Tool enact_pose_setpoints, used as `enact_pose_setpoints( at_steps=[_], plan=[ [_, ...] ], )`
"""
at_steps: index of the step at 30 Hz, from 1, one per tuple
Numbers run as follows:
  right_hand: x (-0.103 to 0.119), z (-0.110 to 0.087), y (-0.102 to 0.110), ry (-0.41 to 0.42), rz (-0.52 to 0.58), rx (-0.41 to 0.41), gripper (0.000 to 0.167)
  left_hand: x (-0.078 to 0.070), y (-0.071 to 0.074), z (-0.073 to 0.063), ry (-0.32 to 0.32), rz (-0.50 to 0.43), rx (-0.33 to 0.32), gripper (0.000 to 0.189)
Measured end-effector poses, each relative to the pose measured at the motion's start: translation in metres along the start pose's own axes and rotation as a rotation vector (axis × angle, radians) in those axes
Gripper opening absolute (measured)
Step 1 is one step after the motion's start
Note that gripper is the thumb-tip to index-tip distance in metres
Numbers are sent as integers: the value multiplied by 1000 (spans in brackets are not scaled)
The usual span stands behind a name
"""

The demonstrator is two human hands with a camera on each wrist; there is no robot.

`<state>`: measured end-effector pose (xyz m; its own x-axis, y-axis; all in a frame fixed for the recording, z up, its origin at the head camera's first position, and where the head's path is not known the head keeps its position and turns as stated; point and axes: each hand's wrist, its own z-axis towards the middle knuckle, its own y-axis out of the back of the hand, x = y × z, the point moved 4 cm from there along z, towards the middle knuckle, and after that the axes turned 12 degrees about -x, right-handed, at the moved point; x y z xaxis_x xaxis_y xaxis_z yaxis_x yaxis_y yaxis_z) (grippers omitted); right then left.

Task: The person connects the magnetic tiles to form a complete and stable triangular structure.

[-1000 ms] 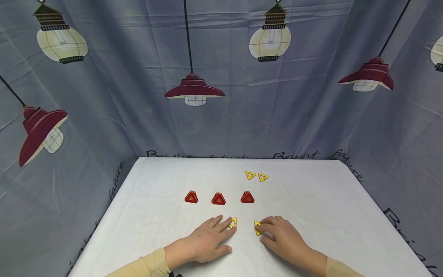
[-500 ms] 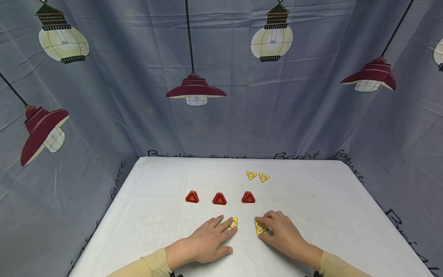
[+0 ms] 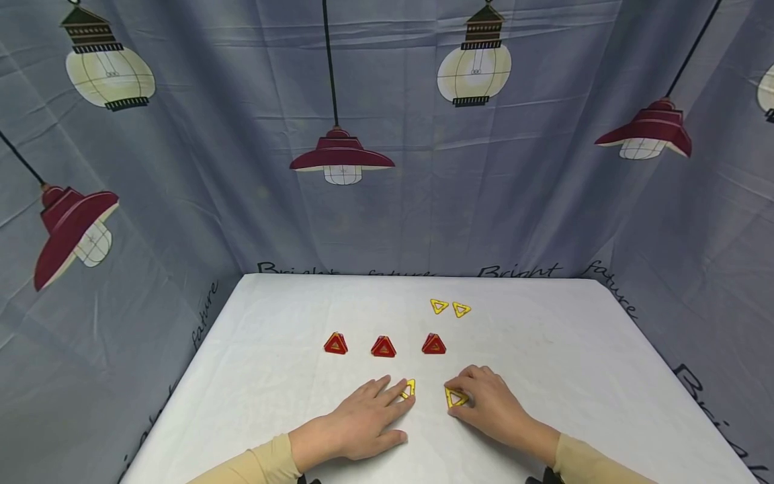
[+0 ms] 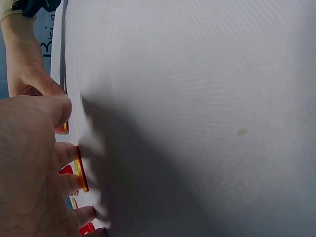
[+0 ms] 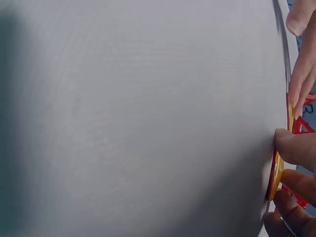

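My left hand point(image 3: 365, 420) lies flat with fingers spread, its fingertips resting on a yellow triangular frame point(image 3: 412, 388) on the white table. Only the right part of that frame shows in the head view; the fingers cover the rest. To its right, my right hand point(image 3: 492, 407) pinches another yellow triangular frame point(image 3: 449, 398) by its edges, between thumb and fingers. The right wrist view shows this yellow piece point(image 5: 276, 175) low at the table surface. A gap separates the two yellow frames.
Beyond the hands stand three red triangular pieces, at left point(image 3: 335, 343), middle point(image 3: 383, 347) and right point(image 3: 433, 344). Farther back lie two more yellow triangular frames, one point(image 3: 439, 301) beside the other point(image 3: 456, 308). A grey-blue curtain point(image 3: 375, 228) with printed lamps surrounds the table point(image 3: 290, 302).
My right hand's fingers have shifted from lying over the yellow frame to pinching it at its edges, so more of it shows. The left hand stays in place.
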<state>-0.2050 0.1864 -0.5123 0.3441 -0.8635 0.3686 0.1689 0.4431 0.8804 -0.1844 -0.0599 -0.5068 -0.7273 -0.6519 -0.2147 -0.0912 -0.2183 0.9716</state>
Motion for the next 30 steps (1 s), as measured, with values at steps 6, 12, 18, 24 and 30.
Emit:
enact_pose_setpoints(
  at_steps=[6,12,18,24,30],
  plan=[
    [2,1,-1,17,25,22,42,-1,1,0,1,1,1,62],
    [3,0,-3,28,-4,42,41,-3,2,-1,7,-24,8,63],
    [3,4,-4,-47,103,102,44,-2,0,0,20,-30,25,63],
    [4,8,-6,-136,213,161,44,-2,0,1,14,-22,23,63],
    [7,9,-8,-142,262,171,45,-2,0,3,7,-17,16,63]
  ],
)
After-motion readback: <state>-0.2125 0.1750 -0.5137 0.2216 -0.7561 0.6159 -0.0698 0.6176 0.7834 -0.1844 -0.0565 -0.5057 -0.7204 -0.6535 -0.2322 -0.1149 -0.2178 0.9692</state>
